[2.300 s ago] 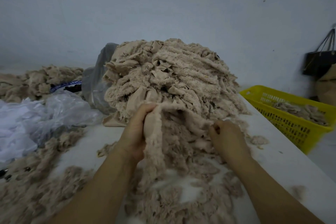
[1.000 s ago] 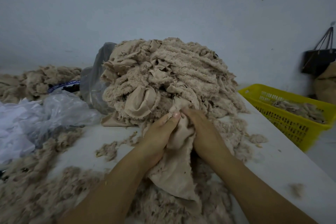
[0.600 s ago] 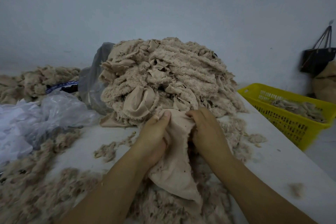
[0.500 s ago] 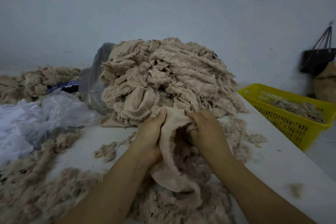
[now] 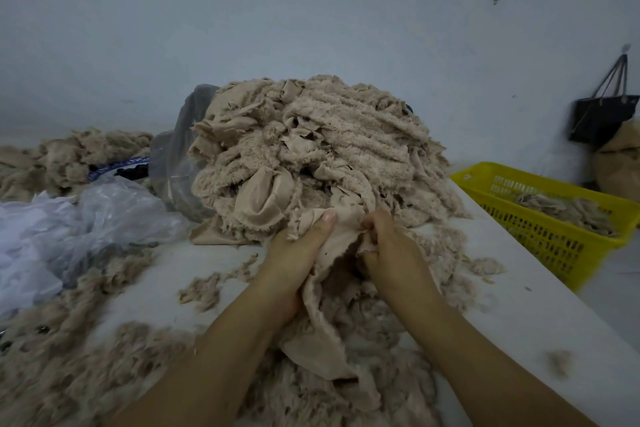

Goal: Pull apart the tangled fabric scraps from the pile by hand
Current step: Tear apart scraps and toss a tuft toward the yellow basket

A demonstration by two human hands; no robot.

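The scrap point(image 5: 325, 340) sits at the front foot of the big pile point(image 5: 311, 149), top edge bunched btwn the left hand point(image 5: 294, 256), wrapped round one side, and the right hand point(image 5: 391, 250), pinching the other, close together. Risk imo: its top looks snagged in the pile, so a hard yank could drag the whole lot fwd off the table point(image 5: 519, 315). The yellow basket point(image 5: 554, 246) is right of the pile, plastic bags point(image 5: 110, 215) left of it.

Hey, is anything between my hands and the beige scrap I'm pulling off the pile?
Nothing visible. The left hand and right hand both grip the beige scrap directly, at the foot of the pile; its near end drapes toward you over loose fluff.
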